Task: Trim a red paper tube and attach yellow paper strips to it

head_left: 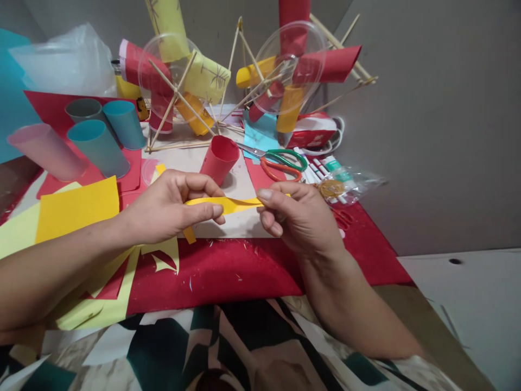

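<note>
A narrow yellow paper strip (234, 205) stretches between my two hands over the front of the board. My left hand (179, 203) pinches its left part between thumb and fingers. At the strip's right end, my right hand (299, 214) grips it with thumb and forefinger, and the strip twists slightly there. Just behind the strip stands a red paper tube (220, 159), open at the top. Scissors (283, 164) with green and orange handles lie beyond my right hand. A short yellow strip piece (189, 235) shows beneath my left hand.
Stick frames carrying plastic discs (293, 60) with paper tubes stand at the back. Blue cups (97, 147) and a pink cup (46, 151) are at left, near a yellow sheet (79, 208). Markers (315, 169) lie at right on the red cloth (228, 277). A grey wall (439, 125) rises behind.
</note>
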### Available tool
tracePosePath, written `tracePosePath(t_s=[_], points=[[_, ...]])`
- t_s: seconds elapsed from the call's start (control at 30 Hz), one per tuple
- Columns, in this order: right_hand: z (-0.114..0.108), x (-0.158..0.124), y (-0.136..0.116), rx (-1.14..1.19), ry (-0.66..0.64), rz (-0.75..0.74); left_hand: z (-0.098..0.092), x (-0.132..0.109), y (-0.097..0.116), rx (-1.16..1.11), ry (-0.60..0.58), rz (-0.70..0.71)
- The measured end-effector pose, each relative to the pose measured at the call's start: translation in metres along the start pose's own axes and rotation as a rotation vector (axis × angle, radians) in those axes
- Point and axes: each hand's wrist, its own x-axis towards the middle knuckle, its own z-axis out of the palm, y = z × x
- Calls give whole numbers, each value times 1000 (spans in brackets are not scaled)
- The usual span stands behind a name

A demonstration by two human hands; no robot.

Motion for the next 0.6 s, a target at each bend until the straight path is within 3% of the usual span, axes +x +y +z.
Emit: tracePosePath(t_s=[0.2, 0.4, 0.6], points=[[-7, 1, -5, -89, -161, 74, -9, 3, 4, -23, -54, -113], [-11, 4, -8, -99, -84, 18, -14, 6, 3, 42, -283, -261], [3, -1, -1, -169, -407, 327, -8, 5, -5, 130, -289, -130]])
